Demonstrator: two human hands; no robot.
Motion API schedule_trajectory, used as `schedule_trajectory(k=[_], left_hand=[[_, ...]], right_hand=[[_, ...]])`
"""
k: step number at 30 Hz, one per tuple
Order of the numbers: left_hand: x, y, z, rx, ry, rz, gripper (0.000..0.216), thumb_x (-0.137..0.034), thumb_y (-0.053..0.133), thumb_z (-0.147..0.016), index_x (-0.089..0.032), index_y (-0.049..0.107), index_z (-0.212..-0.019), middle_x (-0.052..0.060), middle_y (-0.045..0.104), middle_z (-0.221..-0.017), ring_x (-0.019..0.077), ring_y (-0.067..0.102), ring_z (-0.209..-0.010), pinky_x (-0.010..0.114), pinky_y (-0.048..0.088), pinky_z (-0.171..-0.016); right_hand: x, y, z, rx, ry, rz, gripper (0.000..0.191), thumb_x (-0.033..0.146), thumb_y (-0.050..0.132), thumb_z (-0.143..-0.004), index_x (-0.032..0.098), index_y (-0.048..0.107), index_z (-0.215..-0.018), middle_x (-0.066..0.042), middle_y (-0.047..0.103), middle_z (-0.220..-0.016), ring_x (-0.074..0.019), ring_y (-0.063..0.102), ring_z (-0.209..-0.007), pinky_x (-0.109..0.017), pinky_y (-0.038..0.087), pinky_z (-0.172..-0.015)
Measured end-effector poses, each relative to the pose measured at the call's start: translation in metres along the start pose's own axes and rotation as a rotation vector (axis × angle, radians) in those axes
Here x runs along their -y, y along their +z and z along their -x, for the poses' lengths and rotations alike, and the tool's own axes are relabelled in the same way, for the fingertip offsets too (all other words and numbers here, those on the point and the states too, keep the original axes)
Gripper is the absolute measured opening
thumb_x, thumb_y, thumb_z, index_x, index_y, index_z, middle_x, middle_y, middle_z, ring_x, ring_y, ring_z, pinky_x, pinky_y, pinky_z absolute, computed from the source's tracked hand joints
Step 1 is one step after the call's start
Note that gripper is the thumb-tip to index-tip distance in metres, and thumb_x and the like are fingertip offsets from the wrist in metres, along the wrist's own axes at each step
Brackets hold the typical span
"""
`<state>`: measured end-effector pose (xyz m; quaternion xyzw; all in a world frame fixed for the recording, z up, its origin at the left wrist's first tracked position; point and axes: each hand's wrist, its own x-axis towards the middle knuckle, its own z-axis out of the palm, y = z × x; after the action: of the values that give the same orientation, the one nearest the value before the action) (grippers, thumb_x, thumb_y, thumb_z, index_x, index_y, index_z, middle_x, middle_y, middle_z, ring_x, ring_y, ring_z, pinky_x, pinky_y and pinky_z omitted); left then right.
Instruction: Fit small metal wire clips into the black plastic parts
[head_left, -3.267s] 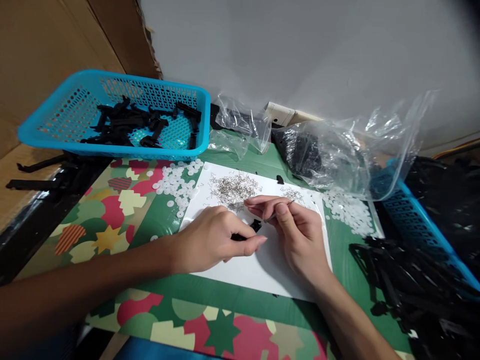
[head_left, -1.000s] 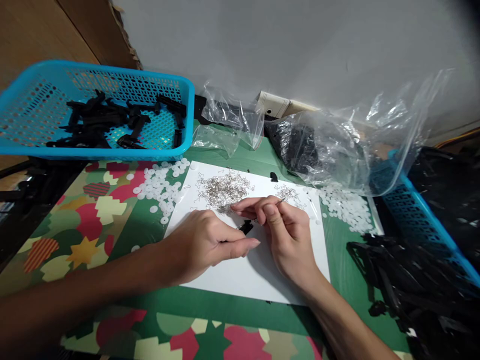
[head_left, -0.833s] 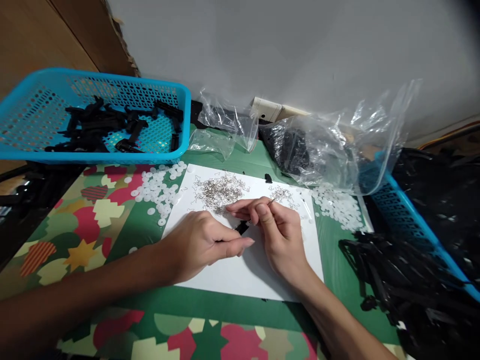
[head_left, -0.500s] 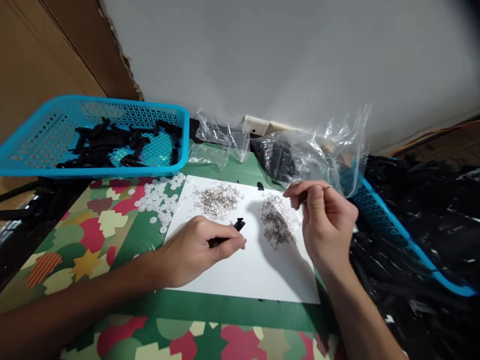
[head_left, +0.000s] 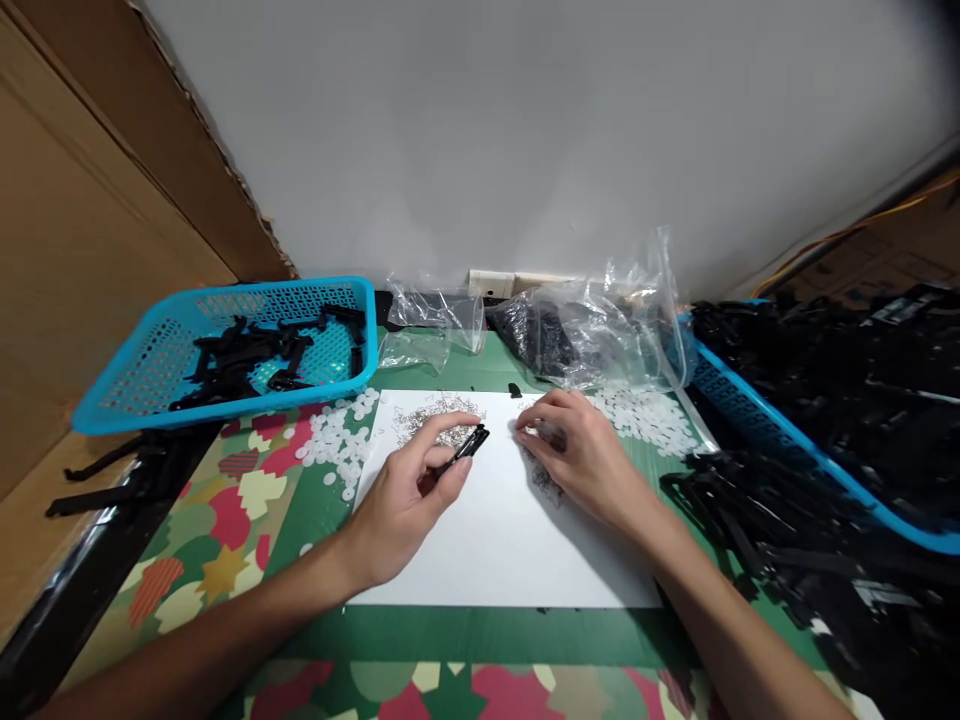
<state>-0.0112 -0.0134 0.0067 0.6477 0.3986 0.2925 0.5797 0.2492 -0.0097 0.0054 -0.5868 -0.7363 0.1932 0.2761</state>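
Observation:
My left hand (head_left: 409,497) rests on a white paper sheet (head_left: 480,545) and pinches a small black plastic clip (head_left: 466,446) between thumb and fingers. My right hand (head_left: 581,457) lies just right of it, fingers curled down onto a heap of small metal wire springs (head_left: 544,478). What its fingertips hold, if anything, is hidden. A second heap of wire springs (head_left: 426,420) lies on the sheet just beyond my left hand.
A blue basket (head_left: 165,385) with black clips sits at the left. White plastic discs (head_left: 339,450) lie left and right (head_left: 641,415) of the sheet. Clear plastic bags (head_left: 592,330) stand behind. Black parts fill a blue tray (head_left: 757,425) and pile up on the right.
My right hand came off the clip, swung up and right, then came down on the right spring heap. My left hand kept the clip and raised it. The camera tilted up.

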Motion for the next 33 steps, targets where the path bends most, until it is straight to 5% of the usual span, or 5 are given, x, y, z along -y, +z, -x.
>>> schedule_trajectory(k=[8,11,17,25,33], left_hand=[[-0.004,-0.001,0.000,0.035,0.012,0.030,0.042,-0.047,0.053,-0.109,-0.026,0.051,-0.147,-0.008,0.033,-0.071,0.0122,0.031,-0.063,0.026,0.024,-0.059],[-0.003,-0.002,-0.001,0.043,0.005,0.056,0.042,-0.046,0.054,-0.109,-0.026,0.052,-0.146,-0.008,0.035,-0.071,0.0120,0.032,-0.063,0.026,0.025,-0.059],[0.000,-0.003,-0.002,0.050,0.005,0.077,0.041,-0.049,0.055,-0.108,-0.024,0.054,-0.142,-0.008,0.035,-0.070,0.0122,0.032,-0.063,0.027,0.024,-0.058],[0.001,-0.003,-0.003,0.048,-0.005,0.065,0.038,-0.048,0.054,-0.109,-0.025,0.055,-0.139,-0.008,0.034,-0.069,0.0123,0.031,-0.062,0.027,0.023,-0.059],[0.004,-0.001,-0.003,0.017,0.005,0.057,0.042,-0.048,0.055,-0.108,-0.027,0.052,-0.144,-0.007,0.036,-0.072,0.0126,0.033,-0.063,0.025,0.025,-0.058]], right_hand=[[0.004,0.005,0.000,0.061,-0.030,0.100,0.018,0.017,0.051,-0.106,0.022,0.067,-0.099,-0.011,0.068,-0.111,-0.0306,0.055,-0.103,-0.045,0.047,-0.086],[0.007,-0.002,0.002,0.036,-0.023,-0.009,0.016,0.018,0.046,-0.107,0.023,0.060,-0.100,-0.010,0.066,-0.110,-0.0276,0.054,-0.101,-0.042,0.045,-0.086],[0.005,-0.013,0.000,0.000,0.141,-0.352,0.010,0.030,0.054,-0.106,0.024,0.060,-0.100,-0.001,0.059,-0.083,-0.0173,0.047,-0.067,-0.032,0.035,-0.061],[0.007,-0.004,0.000,0.012,0.021,0.020,0.011,0.028,0.065,-0.103,0.026,0.075,-0.102,-0.007,0.073,-0.109,-0.0286,0.062,-0.105,-0.042,0.048,-0.087],[0.007,0.005,0.001,-0.016,-0.035,0.072,0.012,0.022,0.072,-0.099,0.025,0.083,-0.096,-0.008,0.074,-0.101,-0.0287,0.061,-0.099,-0.043,0.051,-0.084]])
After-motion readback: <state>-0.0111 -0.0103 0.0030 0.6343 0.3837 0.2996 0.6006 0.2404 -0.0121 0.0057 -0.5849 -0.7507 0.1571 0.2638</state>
